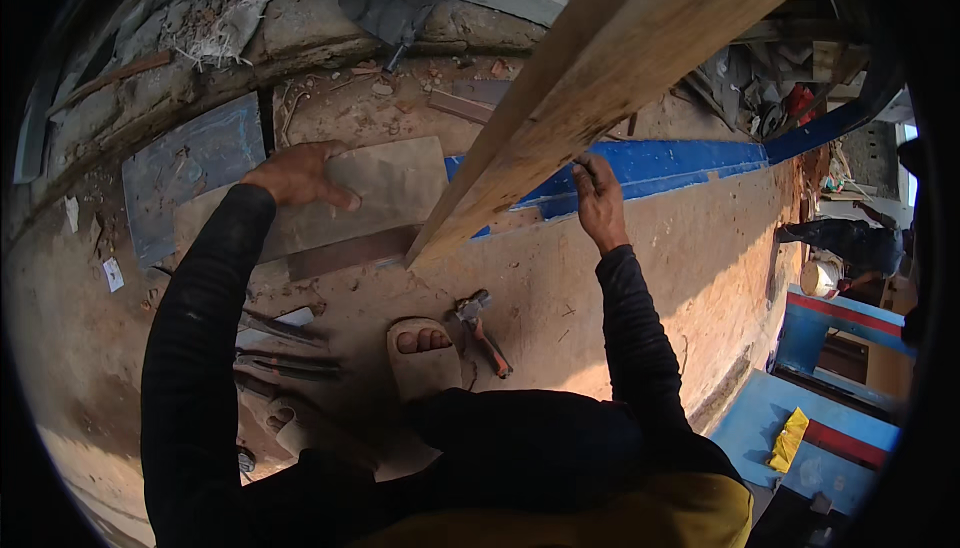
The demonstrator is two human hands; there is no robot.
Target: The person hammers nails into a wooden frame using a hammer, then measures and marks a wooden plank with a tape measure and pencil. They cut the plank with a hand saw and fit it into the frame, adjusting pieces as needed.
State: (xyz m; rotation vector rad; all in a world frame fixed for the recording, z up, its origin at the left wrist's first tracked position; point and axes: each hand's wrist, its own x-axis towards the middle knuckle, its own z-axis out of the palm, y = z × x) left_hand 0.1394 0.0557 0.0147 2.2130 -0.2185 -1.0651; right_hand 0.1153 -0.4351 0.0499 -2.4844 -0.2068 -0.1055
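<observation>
Your left hand (305, 176) lies on the brown board (390, 183), thumb and fingers apart. Your right hand (600, 206) is at the blue strip (665, 170), just right of the wooden beam (600, 63), with its fingertips drawn together; you can't tell from here whether they pinch anything. The beam slants up from the board's right end toward the upper right, crossing in front of the blue strip. The board and strip lie on the floor (540, 288), toward its far edge along the stone kerb (300, 43). A dark brown strip (350, 254) runs along the board's near side, and a grey sheet (185, 176) lies to its left. Nearer you, a tool with red handles (490, 348) lies beside your sandalled foot (425, 353).
</observation>
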